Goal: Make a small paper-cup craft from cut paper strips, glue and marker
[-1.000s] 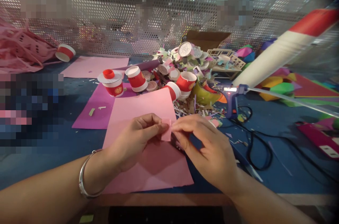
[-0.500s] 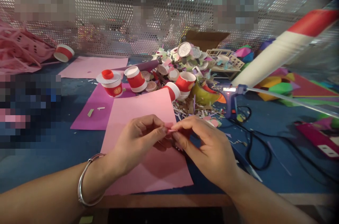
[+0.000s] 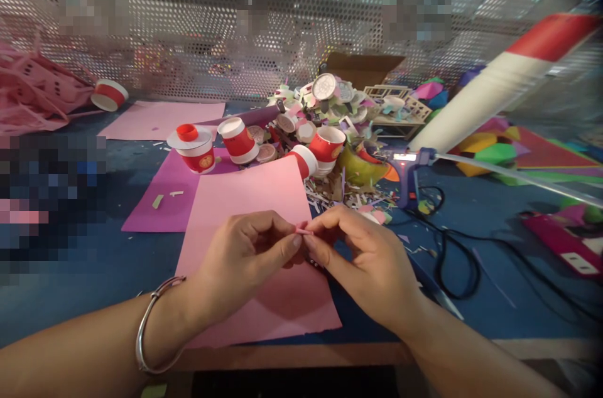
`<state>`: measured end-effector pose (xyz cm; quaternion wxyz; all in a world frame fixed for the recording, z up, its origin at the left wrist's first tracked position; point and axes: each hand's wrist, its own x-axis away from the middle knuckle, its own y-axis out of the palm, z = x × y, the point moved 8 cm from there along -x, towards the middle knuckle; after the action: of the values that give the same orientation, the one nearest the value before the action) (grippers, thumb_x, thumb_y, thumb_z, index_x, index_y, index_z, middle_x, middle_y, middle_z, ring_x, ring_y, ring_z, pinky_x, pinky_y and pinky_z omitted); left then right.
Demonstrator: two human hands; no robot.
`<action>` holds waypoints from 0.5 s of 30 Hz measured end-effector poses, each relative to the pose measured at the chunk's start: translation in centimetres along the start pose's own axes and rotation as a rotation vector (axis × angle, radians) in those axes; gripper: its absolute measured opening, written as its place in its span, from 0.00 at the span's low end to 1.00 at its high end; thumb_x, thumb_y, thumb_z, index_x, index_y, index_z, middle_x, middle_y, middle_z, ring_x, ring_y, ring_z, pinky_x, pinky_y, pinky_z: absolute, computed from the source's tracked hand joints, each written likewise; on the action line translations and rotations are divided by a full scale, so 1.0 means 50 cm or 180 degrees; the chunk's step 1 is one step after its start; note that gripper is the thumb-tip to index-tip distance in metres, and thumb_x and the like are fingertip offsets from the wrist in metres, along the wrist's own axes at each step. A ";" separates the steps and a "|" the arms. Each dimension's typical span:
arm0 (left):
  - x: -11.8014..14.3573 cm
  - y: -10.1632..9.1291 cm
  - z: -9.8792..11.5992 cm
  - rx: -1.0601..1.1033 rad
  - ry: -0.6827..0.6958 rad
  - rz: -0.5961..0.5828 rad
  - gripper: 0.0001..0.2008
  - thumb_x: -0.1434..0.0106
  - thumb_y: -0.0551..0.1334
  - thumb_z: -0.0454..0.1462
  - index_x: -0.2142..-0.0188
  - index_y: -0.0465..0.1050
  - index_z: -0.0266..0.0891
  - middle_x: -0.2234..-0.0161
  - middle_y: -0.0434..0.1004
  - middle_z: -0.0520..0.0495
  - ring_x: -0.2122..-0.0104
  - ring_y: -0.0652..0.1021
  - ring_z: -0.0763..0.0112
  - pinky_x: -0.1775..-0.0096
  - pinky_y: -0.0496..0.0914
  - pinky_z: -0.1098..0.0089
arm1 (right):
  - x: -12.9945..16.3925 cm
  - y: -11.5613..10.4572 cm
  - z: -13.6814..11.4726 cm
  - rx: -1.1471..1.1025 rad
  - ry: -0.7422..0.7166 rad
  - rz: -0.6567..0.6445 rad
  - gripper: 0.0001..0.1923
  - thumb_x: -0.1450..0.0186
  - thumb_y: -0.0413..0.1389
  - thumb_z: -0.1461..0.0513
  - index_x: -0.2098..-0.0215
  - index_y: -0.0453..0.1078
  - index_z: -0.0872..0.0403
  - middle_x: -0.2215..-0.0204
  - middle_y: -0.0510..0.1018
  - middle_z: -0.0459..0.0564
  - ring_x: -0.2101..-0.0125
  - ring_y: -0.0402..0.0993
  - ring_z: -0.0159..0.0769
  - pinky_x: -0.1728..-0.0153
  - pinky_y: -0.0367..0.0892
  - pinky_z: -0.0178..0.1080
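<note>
Between my fingertips is a small folded piece of pink paper [image 3: 304, 231]. My left hand [image 3: 257, 250] pinches its left end, thumb in front, with a silver bangle on the wrist. My right hand [image 3: 365, 260] pinches the right end between thumb and forefinger. Both hands are above a large pink paper sheet [image 3: 254, 197], which overlaps a purple sheet [image 3: 160, 197]. Some small dark item with light dots shows partly below my fingers; I cannot make out what it is.
Red and white paper cups [image 3: 238, 140] stand behind the sheets, one topped by a white disc [image 3: 190, 138]. Paper scraps [image 3: 325, 109] are heaped at the back. A hot glue gun [image 3: 407, 175] stands at right, its black cord [image 3: 452, 285] looping over the blue table [image 3: 94, 297].
The pink paper piece looks more tightly folded or pressed between my fingertips. Both hands stay nearly in place, and the view has shifted slightly.
</note>
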<state>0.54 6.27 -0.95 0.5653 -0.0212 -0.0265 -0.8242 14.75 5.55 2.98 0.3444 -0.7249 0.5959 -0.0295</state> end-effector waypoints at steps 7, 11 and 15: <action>0.002 -0.006 -0.003 -0.0287 0.0007 0.0028 0.11 0.33 0.64 0.41 0.68 0.74 0.35 0.73 0.79 0.47 0.71 0.82 0.70 0.68 0.76 0.72 | -0.001 0.004 0.004 -0.0126 0.0139 -0.0047 0.02 0.32 0.61 0.63 0.64 0.75 0.53 0.71 0.80 0.44 0.72 0.76 0.28 0.71 0.68 0.31; -0.002 -0.009 -0.001 -0.0294 -0.0027 0.0068 0.10 0.35 0.65 0.38 0.70 0.72 0.35 0.75 0.76 0.50 0.73 0.81 0.71 0.70 0.75 0.73 | -0.002 0.010 0.012 -0.0307 0.0327 -0.0166 0.05 0.32 0.61 0.61 0.66 0.74 0.54 0.73 0.78 0.43 0.73 0.74 0.28 0.72 0.67 0.31; -0.011 -0.003 -0.007 -0.0083 -0.0174 -0.0135 0.09 0.38 0.66 0.38 0.71 0.71 0.35 0.76 0.75 0.51 0.76 0.79 0.74 0.72 0.73 0.75 | -0.002 0.020 0.027 -0.0619 0.0555 -0.0300 0.07 0.32 0.62 0.59 0.66 0.73 0.53 0.72 0.76 0.43 0.72 0.72 0.28 0.72 0.66 0.32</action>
<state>0.62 6.83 -1.33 0.5464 -0.0505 -0.0316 -0.8354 14.51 6.21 1.43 0.2177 -0.7767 0.5889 -0.0506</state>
